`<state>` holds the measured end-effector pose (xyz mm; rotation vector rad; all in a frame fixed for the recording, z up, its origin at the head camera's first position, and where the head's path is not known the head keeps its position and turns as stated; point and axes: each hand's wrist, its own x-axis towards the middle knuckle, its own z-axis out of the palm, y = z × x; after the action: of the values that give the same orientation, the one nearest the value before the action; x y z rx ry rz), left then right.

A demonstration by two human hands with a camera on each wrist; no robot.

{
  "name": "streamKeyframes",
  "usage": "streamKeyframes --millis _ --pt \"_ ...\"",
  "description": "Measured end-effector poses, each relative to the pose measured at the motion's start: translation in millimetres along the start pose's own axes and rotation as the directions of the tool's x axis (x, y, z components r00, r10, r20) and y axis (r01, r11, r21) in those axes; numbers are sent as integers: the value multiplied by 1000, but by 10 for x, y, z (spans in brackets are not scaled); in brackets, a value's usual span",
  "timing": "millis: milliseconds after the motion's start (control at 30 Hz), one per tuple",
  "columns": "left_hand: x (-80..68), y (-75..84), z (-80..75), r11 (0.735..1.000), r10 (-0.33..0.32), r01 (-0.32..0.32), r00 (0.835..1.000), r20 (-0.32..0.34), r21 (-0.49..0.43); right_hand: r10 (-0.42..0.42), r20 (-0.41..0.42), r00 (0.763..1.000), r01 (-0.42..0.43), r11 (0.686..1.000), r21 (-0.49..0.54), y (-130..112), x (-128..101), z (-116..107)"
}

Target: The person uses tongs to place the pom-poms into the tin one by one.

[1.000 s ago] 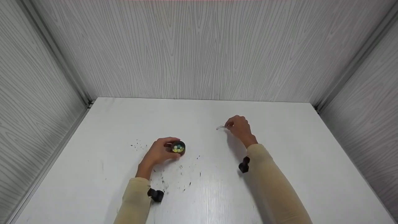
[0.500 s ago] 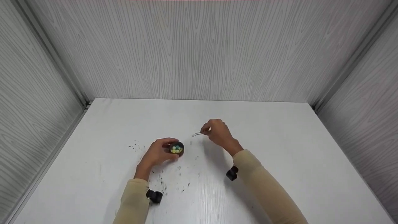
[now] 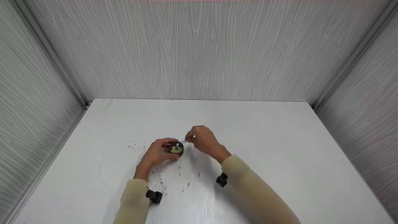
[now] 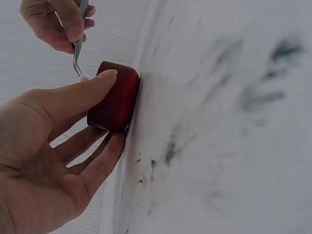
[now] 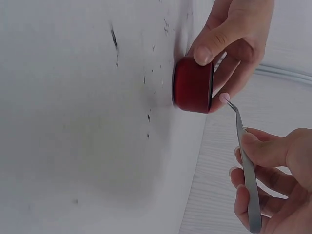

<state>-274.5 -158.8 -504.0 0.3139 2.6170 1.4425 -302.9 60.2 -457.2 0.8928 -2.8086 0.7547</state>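
Note:
A small round dark red cup [image 3: 177, 149] [image 4: 115, 96] [image 5: 192, 85] stands on the white table [image 3: 264, 149], filled with yellow, blue and white beads. My left hand [image 3: 160, 151] [image 4: 58, 146] grips the cup's side with thumb and fingers. My right hand [image 3: 202, 140] [image 5: 273, 180] pinches metal tweezers [image 3: 184, 142] [image 4: 78, 46] [image 5: 243, 161]. A small pale pink bead [image 4: 84, 79] [image 5: 224, 98] sits in the tweezers' tips, right over the cup's rim.
Dark specks [image 3: 183, 183] are scattered on the table around and in front of the cup. Grey wood-grain walls [image 3: 199, 49] close off the back and both sides. Black wrist cameras [image 3: 154, 196] sit on both beige sleeves.
My right hand has carried the tweezers leftward and nearer, from the table's middle right to the cup's rim. The left hand and cup have stayed in place.

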Motion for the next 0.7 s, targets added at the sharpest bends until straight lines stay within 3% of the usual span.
streamKeyframes --millis 233,400,567,700 --pt "-10 -17 -9 1000 -2 2 1000 2 0 -18 -4 1000 18 1000 -6 1 1 82" --pt "-33 -18 -13 1000 -5 5 1000 -3 7 -8 -17 1000 8 1000 26 81 -52 -15" --pt "-32 -3 -9 1000 1 -1 1000 6 -2 62 5 998 -62 995 78 334 -185 -257" --pt "-22 1 -8 1000 1 -1 1000 13 -3 136 -22 990 -133 985 114 687 -370 -479"
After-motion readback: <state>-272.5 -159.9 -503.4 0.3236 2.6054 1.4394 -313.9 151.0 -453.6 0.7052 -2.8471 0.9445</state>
